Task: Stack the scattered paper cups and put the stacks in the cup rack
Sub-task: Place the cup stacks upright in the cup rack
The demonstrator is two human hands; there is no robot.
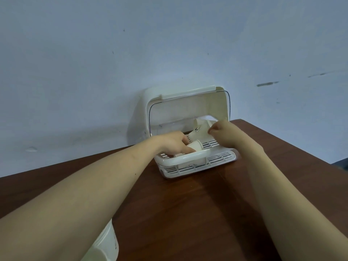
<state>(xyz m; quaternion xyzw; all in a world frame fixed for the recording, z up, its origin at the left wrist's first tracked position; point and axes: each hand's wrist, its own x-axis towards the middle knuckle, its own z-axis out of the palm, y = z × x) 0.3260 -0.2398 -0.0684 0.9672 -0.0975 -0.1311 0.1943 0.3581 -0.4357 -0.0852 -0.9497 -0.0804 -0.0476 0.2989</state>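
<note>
Now left hand (pixel 172 146) grips tapered cup (pixel 196 146) inside slatted rack (pixel 190 158).

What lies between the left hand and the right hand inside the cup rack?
Head view: paper cups. The side-lying cup is held by the left hand; the printed cup leans tilted next to the right hand.

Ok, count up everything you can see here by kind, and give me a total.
Hands: 2, left hand, right hand
Cup rack: 1
Paper cups showing in it: 2, lying cup, tilted cup; nested ones hidden
White tub, bottom left: 1
Table: 1
Total: 7
</note>
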